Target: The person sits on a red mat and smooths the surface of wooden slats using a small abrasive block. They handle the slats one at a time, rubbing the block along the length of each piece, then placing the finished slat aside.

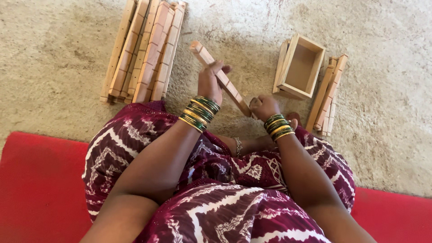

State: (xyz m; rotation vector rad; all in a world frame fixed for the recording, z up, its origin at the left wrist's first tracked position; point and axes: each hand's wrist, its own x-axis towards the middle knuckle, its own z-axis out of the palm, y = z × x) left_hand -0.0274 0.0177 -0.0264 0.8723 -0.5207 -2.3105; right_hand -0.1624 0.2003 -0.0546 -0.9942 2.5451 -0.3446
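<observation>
Left hand (209, 82) and right hand (263, 107) both grip one wooden slat (220, 77) (tilted) — open wooden box (300, 66) lies right.

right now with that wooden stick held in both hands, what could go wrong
1. The left hand and right hand grip only the near half of the wooden stick, so its raised far end could swing and slip.
2. If it drops, it may hit the foot just below the hands.
3. The open wooden box sits propped on loose sticks, so a knock could tip it.
</observation>
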